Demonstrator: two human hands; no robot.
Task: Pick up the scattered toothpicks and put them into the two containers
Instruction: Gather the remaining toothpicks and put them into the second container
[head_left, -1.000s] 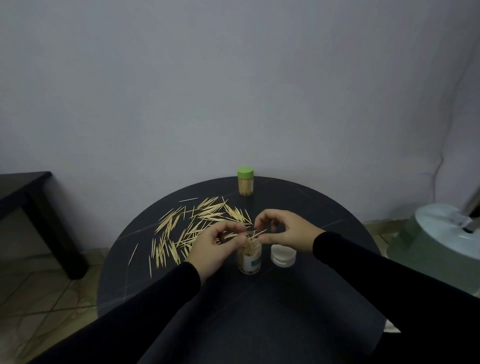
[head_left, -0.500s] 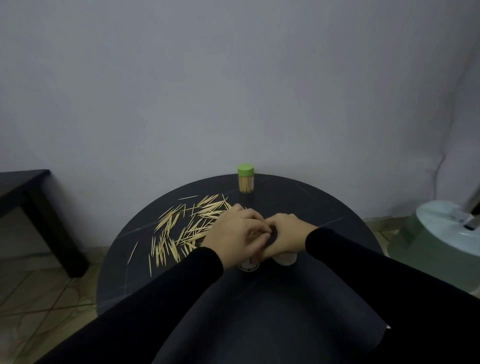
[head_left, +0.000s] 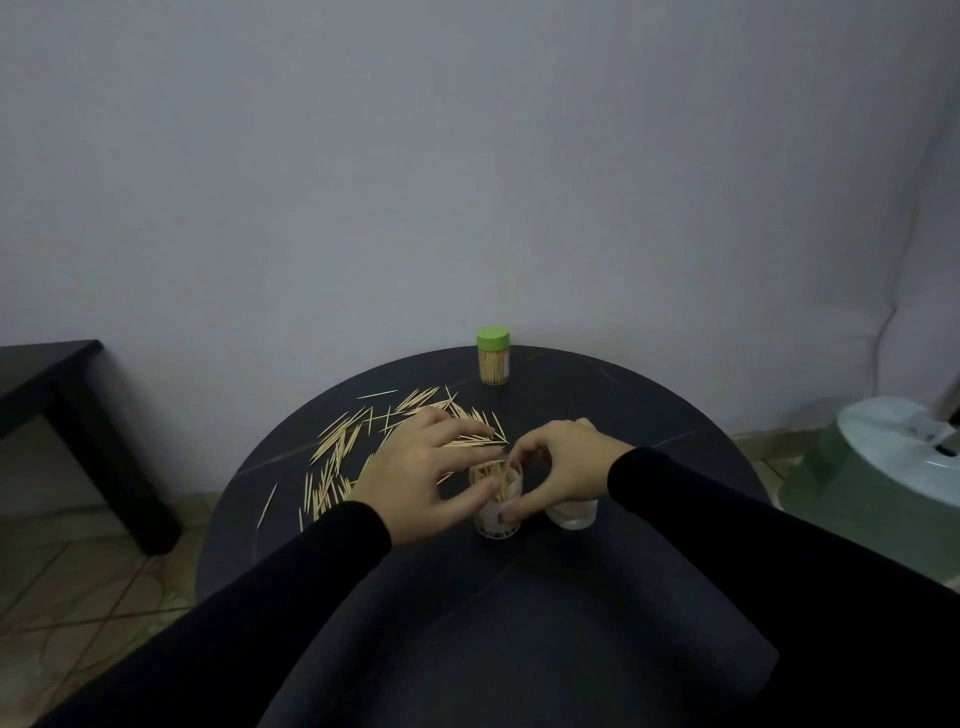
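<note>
Many toothpicks (head_left: 340, 449) lie scattered over the left part of the round black table (head_left: 649, 415). An open clear container (head_left: 493, 519) with toothpicks standing in it sits near the middle. My right hand (head_left: 563, 467) curls round it from the right, with the thumb on its front and the index finger arched over its rim. My left hand (head_left: 423, 470) hovers beside it with fingers spread and fairly straight over the pile, its thumb touching the container's left side. A second container with a green lid (head_left: 492, 356), full of toothpicks, stands at the far edge.
A white lid (head_left: 571, 514) lies just right of the open container, partly under my right wrist. A low black table (head_left: 57, 389) stands to the left on the tiled floor. A pale green and white stool (head_left: 893, 457) stands at the right.
My hands were joined over the open container; now they have parted. The left hand has shifted left and spread out, and the container's rim and toothpicks show again.
</note>
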